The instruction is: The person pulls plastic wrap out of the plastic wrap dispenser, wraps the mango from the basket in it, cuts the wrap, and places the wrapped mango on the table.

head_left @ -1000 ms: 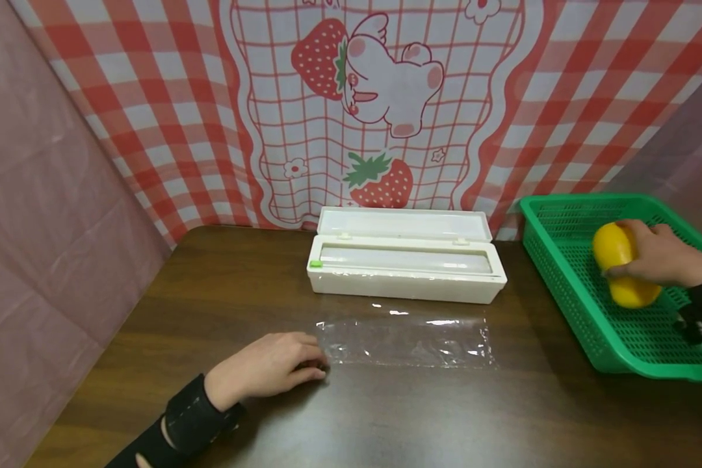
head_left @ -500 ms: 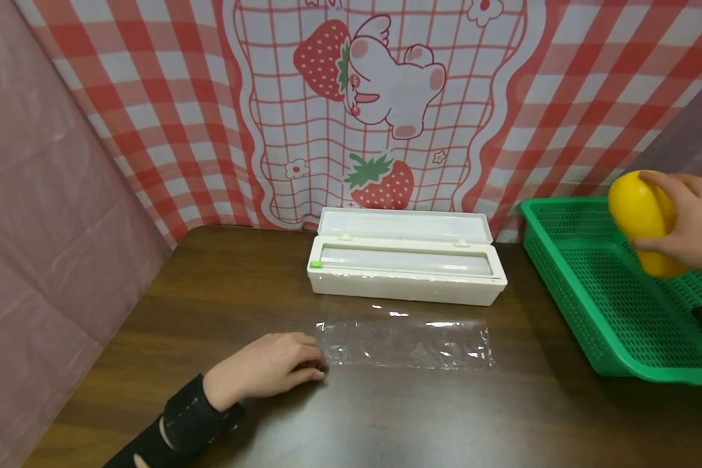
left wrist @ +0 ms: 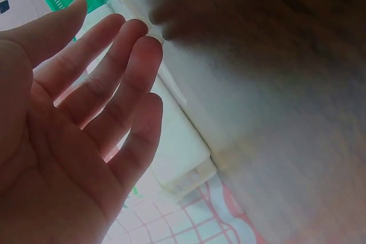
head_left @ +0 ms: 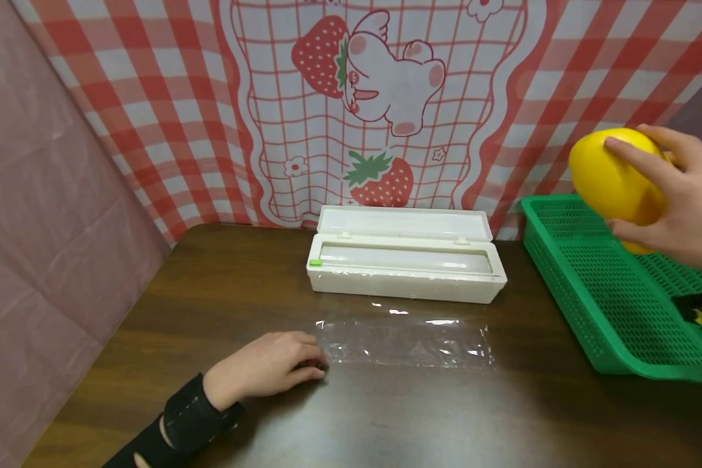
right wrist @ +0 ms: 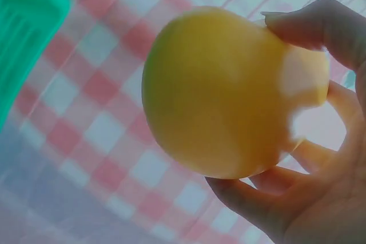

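My right hand (head_left: 687,195) holds a smooth yellow fruit (head_left: 617,172) up over the green basket, thumb on one side and fingers on the other. In the right wrist view the fruit (right wrist: 214,92) shows a broad rounded end and a narrower part near the palm. My left hand (head_left: 269,365) rests on the table with relaxed fingers, fingertips right at the left end of a clear sheet of cling film (head_left: 406,341). The left wrist view shows that hand's palm (left wrist: 74,112) with nothing in it. Behind the film stands a white cling film dispenser (head_left: 406,286), its lid raised.
The green basket (head_left: 567,279) stands at the table's right side. A black piece with a yellow patch (head_left: 699,311) overlaps it below the right hand. On the dispenser's left end sits a green slider (head_left: 315,262). A checked strawberry cloth (head_left: 199,97) hangs behind the brown table (head_left: 409,416).
My right hand has lifted the yellow fruit out of the green basket, and it is now higher and nearer the camera. The left hand, film and dispenser stay put.
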Demonstrator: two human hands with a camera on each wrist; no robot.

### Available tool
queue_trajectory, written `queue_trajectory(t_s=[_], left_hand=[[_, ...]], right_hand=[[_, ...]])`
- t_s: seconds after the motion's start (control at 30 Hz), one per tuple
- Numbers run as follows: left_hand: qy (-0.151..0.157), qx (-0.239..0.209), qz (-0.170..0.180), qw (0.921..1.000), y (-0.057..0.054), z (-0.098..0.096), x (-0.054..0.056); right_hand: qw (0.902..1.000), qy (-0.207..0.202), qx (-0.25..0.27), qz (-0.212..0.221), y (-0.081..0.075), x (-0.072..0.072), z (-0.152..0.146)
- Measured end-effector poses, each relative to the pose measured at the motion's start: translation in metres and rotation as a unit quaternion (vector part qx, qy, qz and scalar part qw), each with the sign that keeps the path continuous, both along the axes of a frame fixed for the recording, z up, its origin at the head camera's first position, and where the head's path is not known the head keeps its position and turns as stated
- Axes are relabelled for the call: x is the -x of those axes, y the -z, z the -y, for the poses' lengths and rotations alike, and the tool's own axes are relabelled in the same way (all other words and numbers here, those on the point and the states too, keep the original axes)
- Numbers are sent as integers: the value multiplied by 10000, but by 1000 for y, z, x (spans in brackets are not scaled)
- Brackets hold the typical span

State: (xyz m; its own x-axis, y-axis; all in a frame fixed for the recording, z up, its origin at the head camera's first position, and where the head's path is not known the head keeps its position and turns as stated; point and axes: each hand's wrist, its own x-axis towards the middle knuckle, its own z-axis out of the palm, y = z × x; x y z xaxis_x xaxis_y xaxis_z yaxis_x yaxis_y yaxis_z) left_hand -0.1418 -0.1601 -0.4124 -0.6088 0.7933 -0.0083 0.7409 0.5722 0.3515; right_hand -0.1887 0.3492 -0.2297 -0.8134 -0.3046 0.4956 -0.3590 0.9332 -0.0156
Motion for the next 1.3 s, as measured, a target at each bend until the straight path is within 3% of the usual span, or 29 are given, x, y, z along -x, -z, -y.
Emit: queue_trajectory(t_s=[0.17, 0.33, 0.5, 1.0, 1.3], left_hand=[[2, 9, -22, 10000, 1, 0, 0], [15, 9, -44, 10000, 2, 0, -1], [17, 22, -60, 10000, 1, 0, -1], [132, -133, -385, 9991, 3, 0, -2], [90, -32, -312, 9995, 2, -1, -2]], right_hand=[[9983, -285, -419, 277, 5, -16, 37], [9926, -1088, -495, 223, 21, -27, 65], [9860, -1568, -493, 288, 38, -32, 86], [9563, -2747, -492, 873, 80, -37, 143], [9427, -3047, -509, 1257, 107, -30, 162]])
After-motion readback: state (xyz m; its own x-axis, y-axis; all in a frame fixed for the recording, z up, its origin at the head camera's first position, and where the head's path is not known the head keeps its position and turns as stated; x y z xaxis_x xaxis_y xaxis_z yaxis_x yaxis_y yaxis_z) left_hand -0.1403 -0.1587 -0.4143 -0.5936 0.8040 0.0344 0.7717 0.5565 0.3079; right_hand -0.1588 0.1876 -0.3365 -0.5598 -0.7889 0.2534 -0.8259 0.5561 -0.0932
